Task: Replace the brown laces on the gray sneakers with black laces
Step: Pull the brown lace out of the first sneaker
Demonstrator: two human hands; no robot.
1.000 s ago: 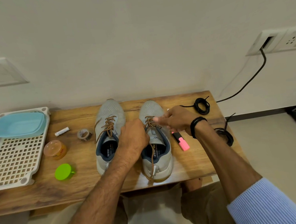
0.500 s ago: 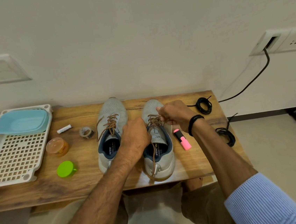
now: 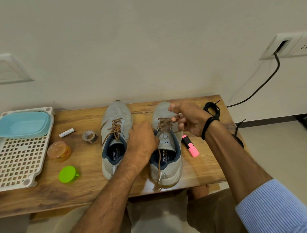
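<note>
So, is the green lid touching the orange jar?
Apart. The head view shows bare wood of the table between the green lid and the orange jar.

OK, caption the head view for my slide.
Left hand and right hand grip the brown lace of one gray sneaker; coiled black laces lie beside.

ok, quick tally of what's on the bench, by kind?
Gray sneakers: 2
Black lace bundles: 2
Tray: 1
Blue tub: 1
Tape roll: 1
Orange jar: 1
Green lid: 1
Pink highlighter: 1
White tube: 1
Total: 11
</note>
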